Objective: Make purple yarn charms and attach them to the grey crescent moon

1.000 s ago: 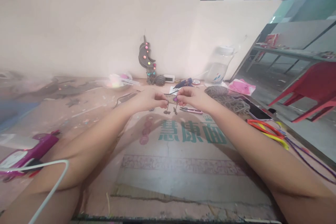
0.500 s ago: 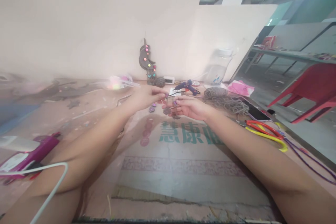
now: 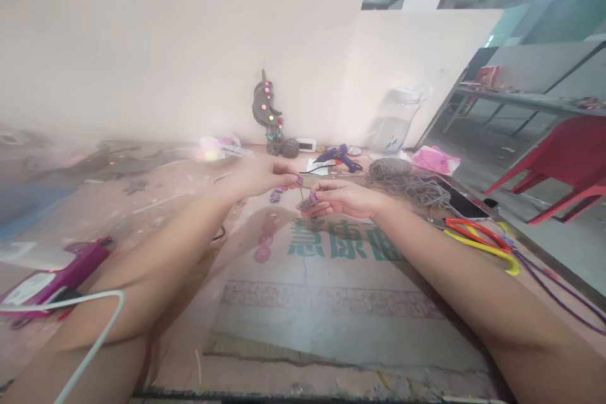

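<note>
My left hand (image 3: 265, 175) is closed in a pinch at the top of a thin grey yarn strand (image 3: 302, 192). Just to its right, my right hand (image 3: 348, 198) has its fingers closed around a small grey knotted yarn piece (image 3: 307, 204) at the strand's lower end. Purple spots show at the fingertips of both hands; I cannot tell whether they are nails or small beads. Below my left hand, small purple and grey pieces (image 3: 275, 195) lie on the table. Behind the hands rests a dark blue glue gun (image 3: 338, 156).
Grey yarn (image 3: 391, 168) lies right of the hands, beside a phone (image 3: 461, 200). A clear plastic jar (image 3: 395, 123) stands by the wall. A decorated grey moon (image 3: 262, 104) leans there too. Red and yellow-handled tools (image 3: 478, 237) are at right, a magenta device (image 3: 57, 278) at left.
My right hand has dropped slightly, and its fingers have closed in on the grey piece that hung more openly before. The left hand keeps its pinch, a little lower.
</note>
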Action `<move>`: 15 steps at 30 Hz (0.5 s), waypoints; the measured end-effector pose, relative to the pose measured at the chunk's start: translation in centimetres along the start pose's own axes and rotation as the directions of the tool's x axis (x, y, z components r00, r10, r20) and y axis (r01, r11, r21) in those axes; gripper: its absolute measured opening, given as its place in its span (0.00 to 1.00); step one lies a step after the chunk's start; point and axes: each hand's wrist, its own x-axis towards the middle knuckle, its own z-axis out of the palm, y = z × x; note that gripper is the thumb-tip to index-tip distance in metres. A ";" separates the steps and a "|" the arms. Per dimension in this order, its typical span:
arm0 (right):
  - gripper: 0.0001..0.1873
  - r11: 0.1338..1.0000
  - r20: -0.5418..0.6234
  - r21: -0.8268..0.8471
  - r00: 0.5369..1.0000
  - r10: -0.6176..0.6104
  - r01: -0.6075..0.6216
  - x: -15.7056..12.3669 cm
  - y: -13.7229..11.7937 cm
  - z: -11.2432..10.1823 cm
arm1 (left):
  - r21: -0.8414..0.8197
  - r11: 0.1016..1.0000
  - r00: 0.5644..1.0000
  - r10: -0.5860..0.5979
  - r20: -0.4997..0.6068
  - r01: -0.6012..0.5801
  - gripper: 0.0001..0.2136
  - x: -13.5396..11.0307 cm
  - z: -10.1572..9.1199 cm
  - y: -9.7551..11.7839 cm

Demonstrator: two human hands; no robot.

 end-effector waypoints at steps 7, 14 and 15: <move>0.15 0.988 0.044 -0.140 0.996 0.073 -0.066 0.0 -0.1 -0.7 | -0.007 0.998 0.994 -0.068 0.085 0.069 0.13 -0.2 -0.6 -0.2; 0.13 0.944 -0.007 -0.330 1.000 -0.007 0.004 -0.3 -1.4 -1.5 | -0.069 0.995 0.991 -0.070 0.116 0.078 0.11 -0.2 -1.4 -0.2; 0.13 0.942 -0.009 -0.335 0.999 -0.040 0.034 -0.4 -1.6 -1.6 | -0.069 0.994 0.989 -0.072 0.133 0.082 0.11 -0.3 -1.6 -0.3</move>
